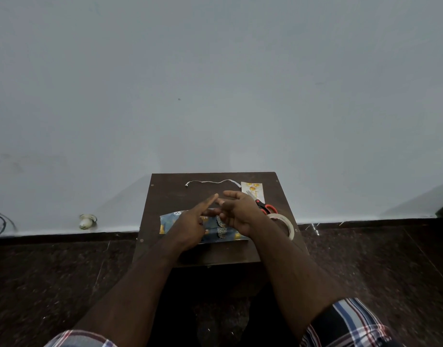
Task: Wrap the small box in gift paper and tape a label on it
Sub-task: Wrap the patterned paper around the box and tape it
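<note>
The small box lies on the brown table, covered in blue patterned gift paper with a flap sticking out to the left. Both hands hover just above it. My left hand has its index finger stretched out toward the far side and its other fingers bent. My right hand is beside it with loosely curled fingers, their tips close to the left index finger. Whether a piece of tape is between them does not show. The label card, white with orange shapes, lies at the back right.
Red-handled scissors and a roll of tape lie right of the box, partly behind my right forearm. A thin white paper strip lies along the table's far edge. The white wall stands right behind the table, with dark floor around it.
</note>
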Motion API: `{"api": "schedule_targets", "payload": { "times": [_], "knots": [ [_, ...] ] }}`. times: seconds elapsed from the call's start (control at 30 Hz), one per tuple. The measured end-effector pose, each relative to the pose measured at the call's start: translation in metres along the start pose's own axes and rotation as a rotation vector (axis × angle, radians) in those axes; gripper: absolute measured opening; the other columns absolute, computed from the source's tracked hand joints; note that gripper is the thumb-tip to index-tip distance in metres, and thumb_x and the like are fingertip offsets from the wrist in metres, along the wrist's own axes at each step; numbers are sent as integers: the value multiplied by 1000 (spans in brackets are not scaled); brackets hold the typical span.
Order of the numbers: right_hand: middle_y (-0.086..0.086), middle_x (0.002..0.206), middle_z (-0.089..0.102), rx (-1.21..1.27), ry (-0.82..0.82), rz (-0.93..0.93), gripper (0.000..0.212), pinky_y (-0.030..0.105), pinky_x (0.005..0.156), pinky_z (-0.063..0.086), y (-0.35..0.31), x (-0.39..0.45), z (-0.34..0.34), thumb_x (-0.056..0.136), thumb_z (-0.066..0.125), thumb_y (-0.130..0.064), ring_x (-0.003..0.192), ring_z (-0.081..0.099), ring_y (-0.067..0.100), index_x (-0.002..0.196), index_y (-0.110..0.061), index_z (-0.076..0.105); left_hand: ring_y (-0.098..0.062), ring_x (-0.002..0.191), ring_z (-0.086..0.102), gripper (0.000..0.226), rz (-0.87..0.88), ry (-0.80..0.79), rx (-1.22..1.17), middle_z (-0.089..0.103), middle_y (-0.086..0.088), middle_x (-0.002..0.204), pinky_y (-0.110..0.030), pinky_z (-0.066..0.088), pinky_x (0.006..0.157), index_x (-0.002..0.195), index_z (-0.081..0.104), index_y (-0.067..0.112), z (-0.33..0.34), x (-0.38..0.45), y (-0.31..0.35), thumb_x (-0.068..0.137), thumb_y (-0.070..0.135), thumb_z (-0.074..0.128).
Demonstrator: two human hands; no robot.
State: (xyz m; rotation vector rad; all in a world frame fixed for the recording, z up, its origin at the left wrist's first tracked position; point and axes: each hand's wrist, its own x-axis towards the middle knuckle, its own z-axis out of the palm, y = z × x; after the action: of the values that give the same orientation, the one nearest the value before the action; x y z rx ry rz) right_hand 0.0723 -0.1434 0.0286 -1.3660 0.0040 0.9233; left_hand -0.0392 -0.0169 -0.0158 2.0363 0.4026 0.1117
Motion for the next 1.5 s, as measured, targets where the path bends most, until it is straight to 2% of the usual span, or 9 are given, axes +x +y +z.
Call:
{"api": "schedule_targets", "payload": {
  "times": [0.33,0.5,0.6,0.7,0.8,0.87,0.97,1.23,1.5],
  "knots": [
    [16,92,67,26,27,8,36,25,49,51,3,1,1,91,64,6,61,64,17,122,-9,53,8,61,56,89,-36,4,-77,63,-2,131,-14,48,56,152,38,37,-1,-2,5,85,-22,42],
    [14,87,63,23,36,-19,36,25,49,49,2,-6,0,88,68,3,56,59,15,117,-11,51,-3,79,60,87,-53,1,-54,61,-2,127,-12,47,57,152,37,36,-2,-2,7,86,-20,41],
    [14,83,61,-49,109,-70,30,24,47,47,2,-13,-3,89,58,7,52,57,13,113,-11,51,-8,84,59,87,-67,5,-50,62,0,125,-15,49,59,152,35,35,-2,0,0,85,-20,44],
    [13,79,62,-90,199,-122,24,25,46,48,6,-25,-11,89,56,7,49,58,14,105,-11,53,-13,98,63,82,-34,-17,-9,63,-3,129,-24,56,77,139,51,37,-1,1,-2,80,-19,46],
    [16,77,62,-87,268,-125,19,25,44,48,19,-41,-23,88,60,6,48,58,15,98,-9,55,-16,117,60,66,47,-11,225,64,3,130,-34,48,103,124,69,31,1,3,-3,72,-7,51],
    [16,78,63,-79,300,-106,17,25,44,49,31,-49,-28,88,60,6,49,59,15,98,-7,56,-15,118,57,61,59,-15,365,61,14,127,-34,46,104,115,74,40,2,2,-2,71,5,51],
    [14,77,64,-58,292,-81,16,26,50,52,46,-57,-31,88,60,4,54,60,15,100,-5,58,-16,120,53,59,42,-10,454,54,26,123,-38,45,103,110,74,47,5,2,0,79,2,53],
    [12,82,65,-19,274,-58,14,28,54,53,53,-59,-27,89,64,-1,60,62,16,101,-7,61,-20,127,47,55,35,-17,476,53,18,131,-49,37,108,104,72,52,8,3,1,87,4,51],
    [11,80,65,-6,228,-20,17,29,56,54,53,-57,-17,88,67,1,61,62,17,98,-10,59,-22,120,54,55,36,-35,436,60,12,125,-46,43,104,95,72,54,5,8,5,81,4,55]
  ]
}}
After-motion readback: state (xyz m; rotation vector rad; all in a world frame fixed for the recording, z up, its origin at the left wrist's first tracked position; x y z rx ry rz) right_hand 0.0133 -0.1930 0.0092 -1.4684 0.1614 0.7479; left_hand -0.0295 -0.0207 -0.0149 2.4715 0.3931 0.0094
